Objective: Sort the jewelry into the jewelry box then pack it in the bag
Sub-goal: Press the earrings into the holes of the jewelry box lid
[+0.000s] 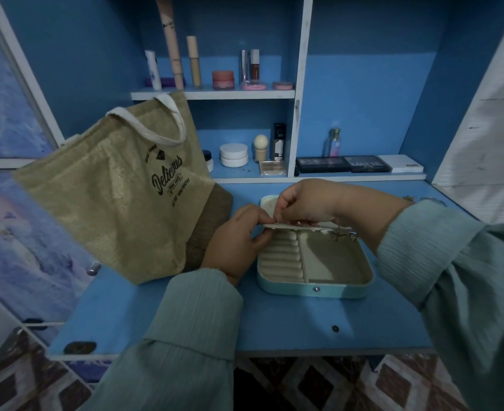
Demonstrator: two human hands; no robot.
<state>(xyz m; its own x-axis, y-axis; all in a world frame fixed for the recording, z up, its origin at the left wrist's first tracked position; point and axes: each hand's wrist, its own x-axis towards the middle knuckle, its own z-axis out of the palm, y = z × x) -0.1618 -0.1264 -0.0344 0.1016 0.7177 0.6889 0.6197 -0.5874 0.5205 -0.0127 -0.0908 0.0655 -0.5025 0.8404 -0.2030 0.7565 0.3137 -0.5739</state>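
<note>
Lying open on the blue table [274,321], the pale teal jewelry box [316,287] shows cream ring rolls below both grips: left hand [233,244] and right hand [304,203] pinching its inner flap [292,227], tan jute bag [111,188] leftward.

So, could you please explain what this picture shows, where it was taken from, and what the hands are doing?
There is no machine here: a camera worn on a person's head looks down at their own two bare hands. On the blue desk an open pale-teal jewelry box with cream lining lies beside a tan burlap tote bag. The left hand and right hand both pinch a thin cream flap at the box's hinge; small gold jewelry lies just below it. Cosmetics fill the shelves behind.
</note>
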